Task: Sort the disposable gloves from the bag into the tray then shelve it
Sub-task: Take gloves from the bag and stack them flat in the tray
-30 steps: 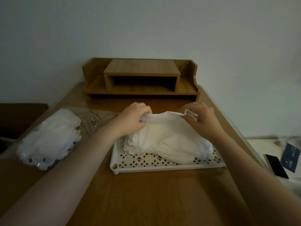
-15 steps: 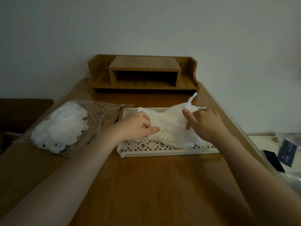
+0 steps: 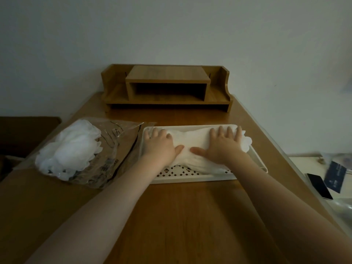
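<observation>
We have both hands flat on the soft white pile of disposable gloves (image 3: 192, 147) lying in the white perforated plastic tray (image 3: 192, 176), which sits at the centre of the brown wooden bench (image 3: 171, 216). Our left hand (image 3: 159, 145) presses the pile's nine o'clock end, fingers straight and spread, thumb pointing toward three o'clock; our right hand (image 3: 222, 144) presses the three o'clock end the same way, thumb toward nine, so the thumbs nearly meet over the middle. Neither hand grips anything. We judge the open palms are there to squash the springy heap down and keep it within the tray's rim, since a few glove tips spill over the edge at three o'clock. At nine o'clock of the tray, just beside it, lies the clear crinkled plastic bag (image 3: 106, 149), with a mound of translucent white gloves (image 3: 70, 149) still inside, so the sorting looks only partly done. At twelve o'clock, against the wall, stands the brown wooden desk shelf (image 3: 166, 88), its open slot facing us, probably where the tray goes. A dark phone (image 3: 319, 185) lies well apart at three o'clock.
</observation>
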`<state>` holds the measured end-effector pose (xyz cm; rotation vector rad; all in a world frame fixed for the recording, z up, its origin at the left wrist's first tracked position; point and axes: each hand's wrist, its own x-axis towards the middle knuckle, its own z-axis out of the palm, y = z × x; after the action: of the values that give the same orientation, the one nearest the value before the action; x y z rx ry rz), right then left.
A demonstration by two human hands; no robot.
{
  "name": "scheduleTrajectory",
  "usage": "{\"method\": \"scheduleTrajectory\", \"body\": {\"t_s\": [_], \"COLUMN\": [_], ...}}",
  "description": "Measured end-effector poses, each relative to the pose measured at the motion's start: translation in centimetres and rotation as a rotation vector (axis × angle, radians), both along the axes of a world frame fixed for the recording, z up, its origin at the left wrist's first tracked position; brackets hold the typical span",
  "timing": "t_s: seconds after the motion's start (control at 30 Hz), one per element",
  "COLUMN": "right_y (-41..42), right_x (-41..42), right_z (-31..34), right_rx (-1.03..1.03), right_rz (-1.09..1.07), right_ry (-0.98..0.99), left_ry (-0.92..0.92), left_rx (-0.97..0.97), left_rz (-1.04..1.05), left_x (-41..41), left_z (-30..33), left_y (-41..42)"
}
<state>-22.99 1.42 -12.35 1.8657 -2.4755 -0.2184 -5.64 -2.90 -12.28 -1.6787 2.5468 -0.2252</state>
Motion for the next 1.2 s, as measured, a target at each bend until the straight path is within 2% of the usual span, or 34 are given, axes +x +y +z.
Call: {"method": "scheduleTrajectory", "body": {"t_s": [0.2,0.3,0.37,0.43,0.5,0.63,0.7,0.83,0.9,0.93,1.0,1.1,1.2], "right_y": [1.1,1.5,1.7,2.0,2.4,2.8,2.5,0.8,-0.3,-0.7,-1.4,-3.0,-4.8], "right_x": [-3.2,-3.2,-2.7,-1.8,-0.4,4.1,6.5,11.3,13.4,14.7,16.8,20.1,21.5], "right_z": [-0.6,-0.9,-0.8,-0.1,1.4,4.3,4.7,3.2,2.6,2.3,2.1,1.5,0.6], "right_rx": [0.078,0.044,-0.002,-0.085,-0.22,-0.541,-0.516,-0.353,-0.293,-0.257,-0.183,-0.038,-0.055], "right_rz": [0.059,0.08,0.06,0.052,0.109,0.314,0.435,0.683,0.745,0.732,0.568,0.123,-0.334], "right_ry": [-0.31,-0.325,-0.26,-0.169,-0.164,-0.462,-0.523,-0.437,-0.454,-0.509,-0.779,-1.175,-1.832], "left_ry": [0.096,0.12,0.107,0.157,0.287,0.543,0.656,0.759,0.791,0.796,0.807,0.885,0.853], "left_rx": [0.085,0.127,0.134,0.096,0.047,-0.016,-0.025,-0.036,-0.031,-0.033,0.0,0.047,-0.068], "left_rz": [0.021,0.044,0.022,-0.064,-0.157,-0.145,-0.084,0.061,0.118,0.141,0.167,0.201,0.332], "left_x": [1.4,1.8,1.9,2.0,2.3,4.1,5.5,9.4,11.7,12.9,14.8,17.5,19.6], "left_z": [-1.3,-1.2,-0.4,0.6,2.0,3.5,3.5,3.3,3.0,2.7,1.8,0.4,0.5], "left_y": [0.7,0.8,1.1,1.6,2.3,2.4,1.8,0.1,-1.0,-1.5,-2.1,-2.9,-4.0]}}
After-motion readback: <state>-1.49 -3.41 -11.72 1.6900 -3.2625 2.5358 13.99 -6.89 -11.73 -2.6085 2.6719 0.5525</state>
